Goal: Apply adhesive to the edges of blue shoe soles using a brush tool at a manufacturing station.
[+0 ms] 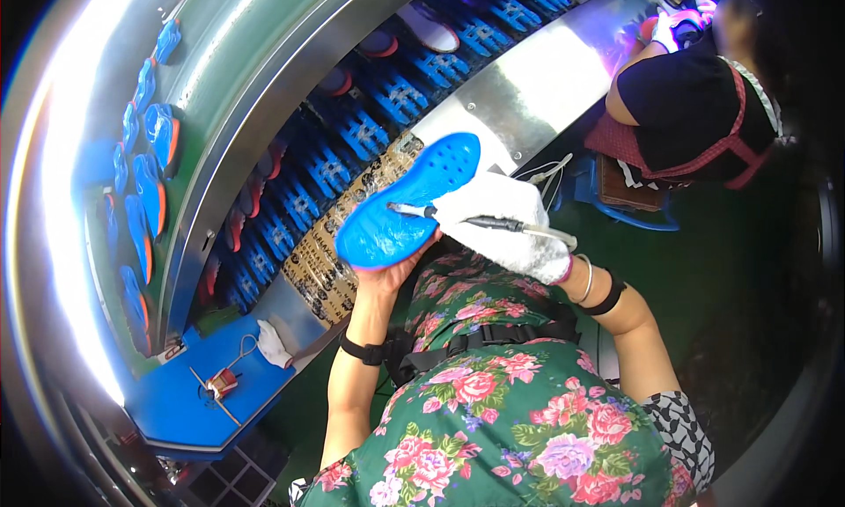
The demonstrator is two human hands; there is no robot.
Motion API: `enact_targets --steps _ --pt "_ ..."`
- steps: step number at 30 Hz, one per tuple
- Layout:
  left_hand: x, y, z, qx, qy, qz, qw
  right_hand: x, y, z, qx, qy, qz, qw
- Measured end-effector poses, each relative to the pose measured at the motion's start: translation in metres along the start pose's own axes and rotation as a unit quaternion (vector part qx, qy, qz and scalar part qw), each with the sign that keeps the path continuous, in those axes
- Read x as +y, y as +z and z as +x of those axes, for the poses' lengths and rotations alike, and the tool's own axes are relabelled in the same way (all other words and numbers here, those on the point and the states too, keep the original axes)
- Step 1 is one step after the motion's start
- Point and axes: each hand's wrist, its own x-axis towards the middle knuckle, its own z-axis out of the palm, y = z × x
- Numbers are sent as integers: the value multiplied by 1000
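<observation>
My left hand [393,275] is bare and grips a blue shoe sole [374,230] from below, its fingers mostly hidden beneath it. The sole is tilted, with small holes in its upper right end, a shiny wet-looking surface and a pinkish lower edge. In a white knit glove, my right hand [506,209] is closed around a slim brush [493,223] with a pale tube trailing from its rear. The brush tip lies at the middle of the sole, seemingly touching it.
Several blue soles with orange edges [150,190] lie on a green conveyor [224,45]. Below runs a rack of blue holders [363,133] with shoes. Brown taped cardboard [321,274] borders it. A blue table [189,410] bears a white cloth item [274,344]. Another person [691,111] works at upper right.
</observation>
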Motion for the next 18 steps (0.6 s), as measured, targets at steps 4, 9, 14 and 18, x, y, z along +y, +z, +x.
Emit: enact_targets --steps 4,9,14,18 --pt "0 7 3 -95 -50 -77 991 -7 4 2 33 3 16 999" --pt "-9 2 13 -45 27 71 996 -12 0 10 46 25 9 999" --pt "-28 20 18 -44 12 -4 999 -12 -5 18 19 -38 -54 998" --pt "-31 6 15 -54 16 -37 998 -8 -3 17 -9 -74 -139 987"
